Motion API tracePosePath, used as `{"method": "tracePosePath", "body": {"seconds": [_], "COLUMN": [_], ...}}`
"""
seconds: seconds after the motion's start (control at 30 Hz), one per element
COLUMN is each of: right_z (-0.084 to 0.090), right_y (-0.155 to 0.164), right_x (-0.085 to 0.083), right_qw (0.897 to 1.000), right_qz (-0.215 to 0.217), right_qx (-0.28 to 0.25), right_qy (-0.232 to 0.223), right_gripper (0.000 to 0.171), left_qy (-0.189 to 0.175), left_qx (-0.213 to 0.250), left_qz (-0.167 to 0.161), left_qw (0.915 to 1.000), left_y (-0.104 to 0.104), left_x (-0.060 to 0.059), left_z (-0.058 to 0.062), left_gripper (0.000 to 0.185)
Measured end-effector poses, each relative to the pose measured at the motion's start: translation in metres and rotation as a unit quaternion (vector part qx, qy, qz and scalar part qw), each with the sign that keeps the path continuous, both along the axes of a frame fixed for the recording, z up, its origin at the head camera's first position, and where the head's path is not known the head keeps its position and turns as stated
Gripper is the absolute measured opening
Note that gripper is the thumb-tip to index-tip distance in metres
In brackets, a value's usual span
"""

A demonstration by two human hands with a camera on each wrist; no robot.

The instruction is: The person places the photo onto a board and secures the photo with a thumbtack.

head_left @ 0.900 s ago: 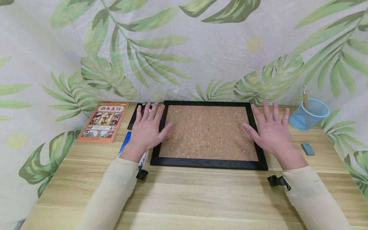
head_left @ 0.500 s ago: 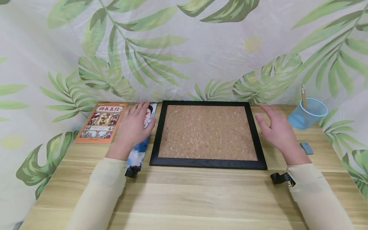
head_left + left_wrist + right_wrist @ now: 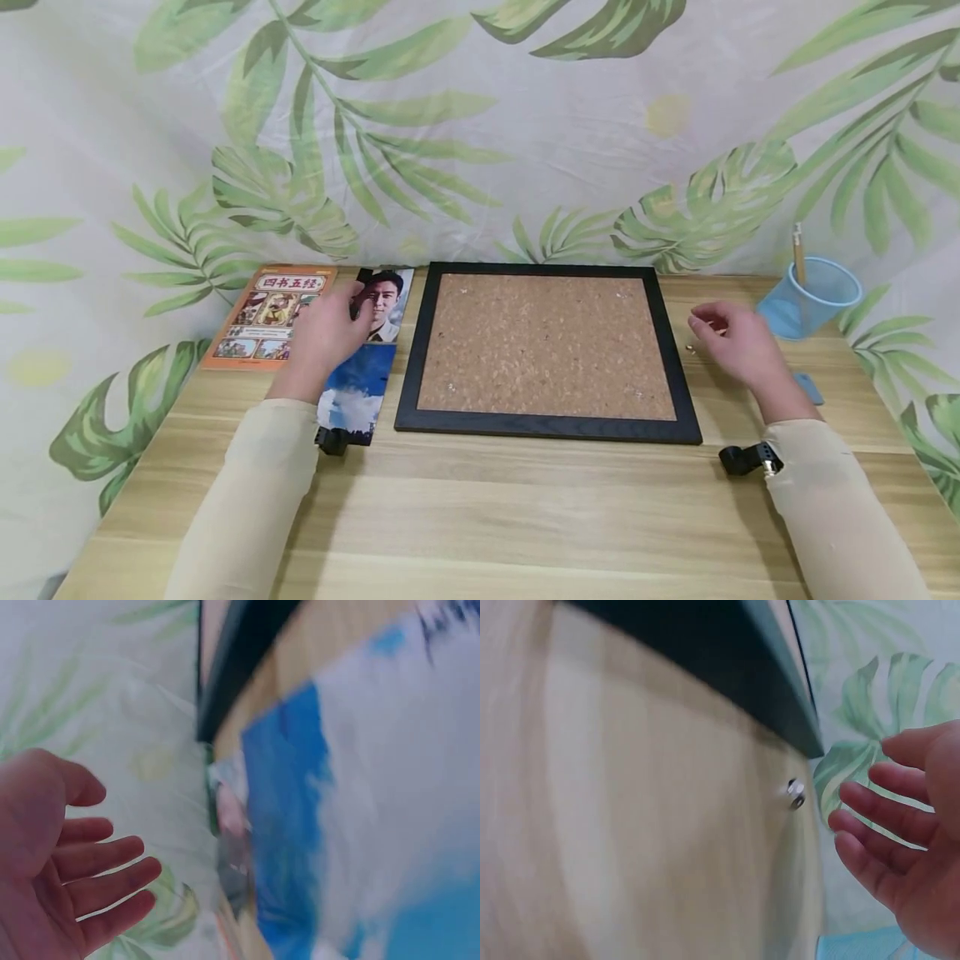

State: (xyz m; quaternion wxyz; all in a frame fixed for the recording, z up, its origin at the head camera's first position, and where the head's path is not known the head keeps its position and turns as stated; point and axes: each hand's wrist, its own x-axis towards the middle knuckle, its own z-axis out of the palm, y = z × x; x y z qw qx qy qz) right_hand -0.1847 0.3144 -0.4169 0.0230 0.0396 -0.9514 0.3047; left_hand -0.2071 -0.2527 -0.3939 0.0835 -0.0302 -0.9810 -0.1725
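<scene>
A cork board (image 3: 546,343) in a black frame (image 3: 408,350) lies flat in the middle of the wooden table (image 3: 480,517). My left hand (image 3: 328,327) hovers over the left edge of a long photo print (image 3: 367,358) that shows a person above blue sky. In the left wrist view my left hand (image 3: 67,862) has relaxed, spread fingers and holds nothing, with the print (image 3: 300,855) beside it. My right hand (image 3: 726,335) is right of the frame, fingers loosely bent and empty, just beside a small metal pin (image 3: 688,347). The right wrist view shows the pin (image 3: 796,793) ahead of my right hand (image 3: 900,847).
An orange book (image 3: 272,317) lies left of the print. A blue mesh cup (image 3: 812,296) with a pencil stands at the back right, and a small grey block (image 3: 810,387) lies in front of it. A leaf-patterned cloth (image 3: 480,125) hangs behind the table.
Both hands have left the sides of the board's frame and moved outward. The left went over the print, uncovering its picture; the right drew back toward the pin with fingers bending.
</scene>
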Motion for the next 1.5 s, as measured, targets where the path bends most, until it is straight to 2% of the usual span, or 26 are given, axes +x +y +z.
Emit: {"method": "tracePosePath", "body": {"seconds": [0.1, 0.2, 0.37, 0.43, 0.6, 0.87, 1.07, 1.33, 1.43, 1.5], "right_z": [-0.006, -0.011, -0.015, -0.016, -0.018, -0.025, -0.024, -0.021, -0.019, -0.019], "right_y": [0.006, 0.011, 0.016, 0.016, 0.016, 0.015, 0.013, 0.01, 0.01, 0.009], "right_x": [-0.002, -0.003, -0.003, -0.003, -0.002, -0.003, -0.004, -0.004, -0.003, -0.003], "right_qw": [1.0, 0.999, 0.998, 0.997, 0.996, 0.995, 0.995, 0.996, 0.996, 0.997], "right_qz": [0.005, 0.011, 0.011, 0.01, 0.007, 0.007, 0.011, 0.011, 0.012, 0.011], "right_qx": [0.022, 0.035, 0.048, 0.048, 0.05, 0.064, 0.07, 0.061, 0.054, 0.049], "right_qy": [-0.014, -0.024, -0.049, -0.06, -0.079, -0.075, -0.068, -0.071, -0.067, -0.062], "right_gripper": [0.038, 0.034, 0.034, 0.036, 0.037, 0.029, 0.026, 0.026, 0.026, 0.026], "left_qy": [-0.01, -0.041, -0.146, -0.175, -0.198, -0.202, -0.18, -0.121, -0.104, -0.102], "left_qx": [-0.011, -0.019, -0.053, -0.069, -0.074, -0.027, -0.002, 0.048, 0.097, 0.135], "left_qz": [0.027, 0.037, 0.029, 0.029, 0.034, 0.038, 0.039, 0.024, 0.025, 0.029], "left_qw": [0.9995, 0.9983, 0.9874, 0.9818, 0.9767, 0.9783, 0.9829, 0.9912, 0.9895, 0.9851], "left_y": [-0.005, -0.01, -0.013, -0.014, -0.013, -0.01, -0.013, -0.023, -0.024, -0.024], "left_x": [-0.007, -0.013, -0.021, -0.023, -0.03, -0.036, -0.038, -0.04, -0.038, -0.037], "left_z": [-0.006, -0.01, -0.015, -0.018, -0.022, -0.024, -0.026, -0.028, -0.027, -0.025], "left_gripper": [0.047, 0.05, 0.075, 0.085, 0.098, 0.097, 0.09, 0.047, 0.038, 0.035]}}
